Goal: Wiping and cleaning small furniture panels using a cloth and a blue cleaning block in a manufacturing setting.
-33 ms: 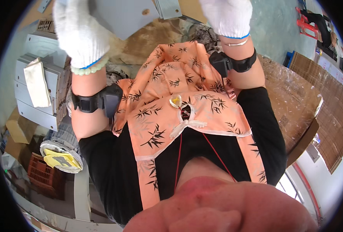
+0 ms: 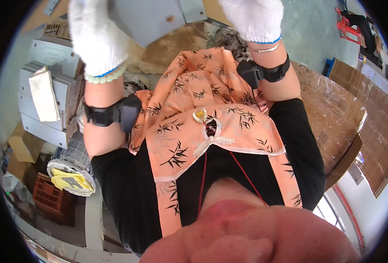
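Note:
My left hand, in a white knit glove with a blue cuff edge, is at the left edge of a flat light-grey board. The hand looks closed on that edge, though its fingertips run past the top of the picture. A small round hole shows near the board's near edge. My right hand, gloved alike, is at the top, right of a brown cardboard piece. Its fingers are cut off by the picture's upper edge. Narrower grey boards lie just right of the large one.
Stacked grey boards stand at my left, with a folded cream cloth on them. Behind are a round container with yellow material and a brown plastic crate. Flat cardboard lies at my right; a red stool is farther off.
My left hand and the large grey board have shifted slightly right and toward me. My right hand has moved a little to the left.

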The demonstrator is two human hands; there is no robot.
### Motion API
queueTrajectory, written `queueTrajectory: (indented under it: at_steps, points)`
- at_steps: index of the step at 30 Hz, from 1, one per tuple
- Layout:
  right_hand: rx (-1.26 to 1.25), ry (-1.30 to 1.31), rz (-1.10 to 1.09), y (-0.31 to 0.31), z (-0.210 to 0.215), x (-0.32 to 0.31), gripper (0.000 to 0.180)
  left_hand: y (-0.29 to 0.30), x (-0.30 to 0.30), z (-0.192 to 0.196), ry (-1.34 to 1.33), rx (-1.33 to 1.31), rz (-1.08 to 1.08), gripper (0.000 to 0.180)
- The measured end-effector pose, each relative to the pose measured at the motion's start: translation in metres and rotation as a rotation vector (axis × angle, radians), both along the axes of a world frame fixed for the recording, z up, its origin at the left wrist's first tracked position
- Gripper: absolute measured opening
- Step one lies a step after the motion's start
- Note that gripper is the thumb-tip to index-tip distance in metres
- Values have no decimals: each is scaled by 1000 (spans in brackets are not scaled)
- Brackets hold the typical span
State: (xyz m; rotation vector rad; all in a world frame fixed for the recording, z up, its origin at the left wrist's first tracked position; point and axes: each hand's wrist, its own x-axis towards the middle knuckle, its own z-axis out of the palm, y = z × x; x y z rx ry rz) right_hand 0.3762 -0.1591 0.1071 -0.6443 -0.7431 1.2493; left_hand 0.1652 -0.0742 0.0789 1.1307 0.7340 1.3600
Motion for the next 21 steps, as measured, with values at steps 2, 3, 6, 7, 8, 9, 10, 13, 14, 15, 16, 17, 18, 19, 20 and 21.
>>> queueTrajectory:
  at_steps: [2,3,6,7,8,9,10,13,14,15,16,17,18,19,20,21]
  points:
    - [-23,154,-32,0,-5,-13,38,-2,16,-11,-7,-107,-16,51]
    - [7,256,65,-1,-6,-14,39,-4,17,-16,-3,-77,-29,51]
    - [47,335,159,-5,-16,-13,39,-5,21,-22,38,-206,-182,40]
    - [22,314,162,-6,-21,-13,39,-13,31,-11,-123,-310,-240,36]
    - [-9,295,171,-6,-21,-15,39,-12,31,-9,-111,-292,-246,36]
    - [-64,100,149,-8,-19,-18,38,-11,30,-12,-9,-254,-229,37]
    - [-46,107,142,-9,-15,-21,38,-11,29,-17,92,-217,-211,37]
    - [30,-305,160,-10,-3,-28,28,-18,31,-37,-10,-138,-298,60]
    - [34,-298,149,-11,-3,-29,28,-20,30,-40,-46,-164,-361,84]
    - [32,-285,192,-11,-2,-30,30,-21,30,-42,-37,-161,-370,84]
    - [31,-271,236,-12,-2,-32,33,-22,29,-43,-171,-278,-436,85]
    - [17,-230,239,-11,-4,-31,32,-22,31,-43,-306,-397,-504,86]
    - [21,-225,225,-10,-4,-30,32,-21,30,-41,-297,-396,-516,86]
    - [39,-296,224,-10,-3,-28,32,-20,26,-38,-329,-443,-621,88]
    - [56,-369,223,-9,-1,-27,31,-18,24,-36,-363,-491,-725,90]
    - [58,-364,208,-10,0,-26,31,-16,21,-35,-353,-492,-738,90]
